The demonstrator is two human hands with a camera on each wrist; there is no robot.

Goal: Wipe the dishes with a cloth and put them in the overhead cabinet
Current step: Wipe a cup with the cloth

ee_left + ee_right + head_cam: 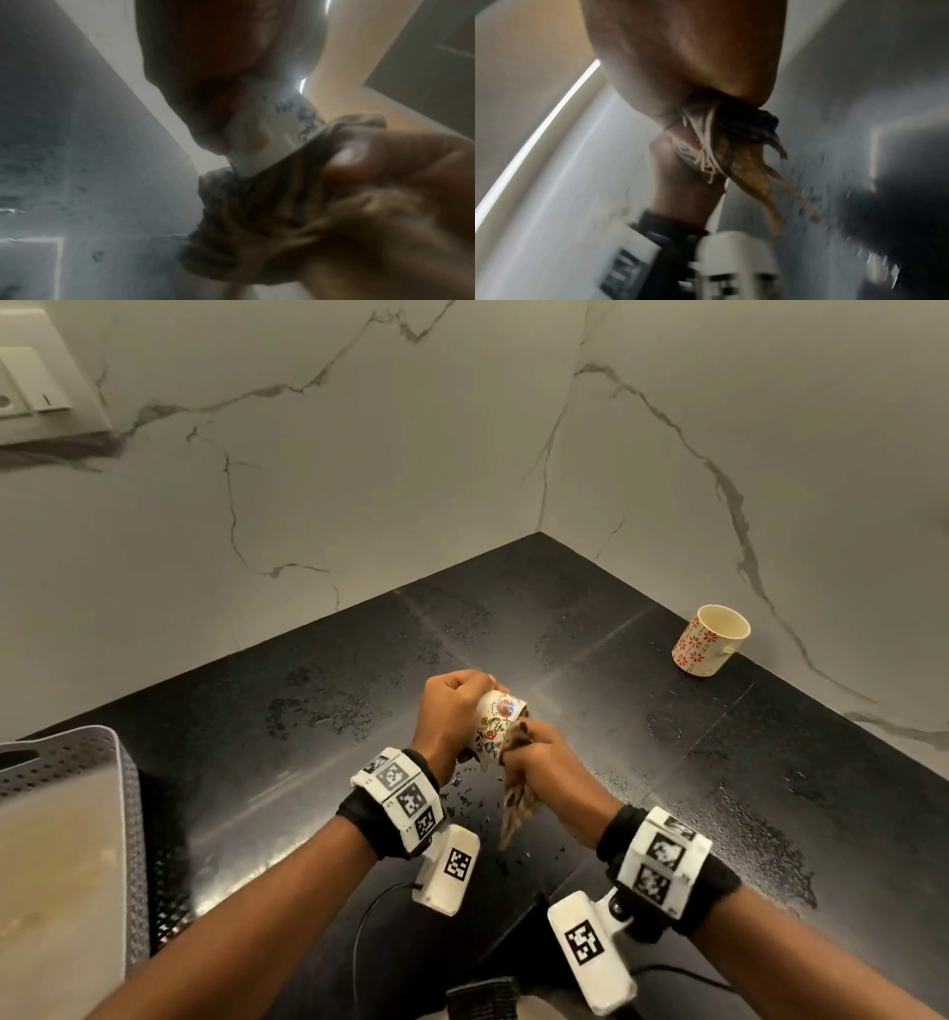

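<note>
The flowered cup [493,721] is held in the air above the black counter [642,711], tipped on its side with its mouth turned toward the right hand [544,760]. The left hand [452,711] has its fingers curled round the cup's body, gripping it from the closed end. The right hand is clenched round a brown patterned cloth [518,793], part of which is pushed into the cup's mouth while the loose end hangs down below the fist toward the counter. In the left wrist view the cup [272,130] shows a blue motif near its rim, with the cloth [257,213] bunched against the opening; the view is blurred. The right wrist view is also blurred and shows the cloth [734,146] trailing from the closed fist. Water drops are scattered over the counter beneath and around the hands. A second cup [711,640], cream with red flowers, stands upright well apart to the right, close to the marble wall [359,480]. A grey perforated tray [128,814] sits at the left edge of the counter.
</note>
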